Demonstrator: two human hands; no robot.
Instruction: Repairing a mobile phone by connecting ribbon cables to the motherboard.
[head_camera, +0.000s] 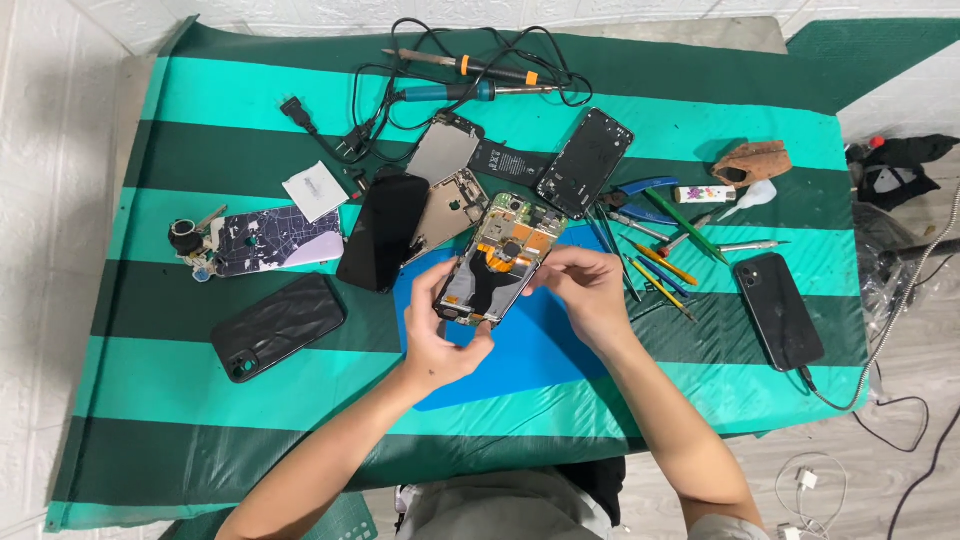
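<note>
I see my left hand clamped around the lower end of an opened phone chassis, lifted just above the blue mat on the worktop. My right hand pinches its right edge. A black screen panel lies just left, screwdrivers to the right.

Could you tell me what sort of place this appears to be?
Probably a small phone repair bench. Both hands hold an opened phone above a blue mat, two soldering irons lie at the back, and screwdrivers are scattered beside loose phone parts.
</note>
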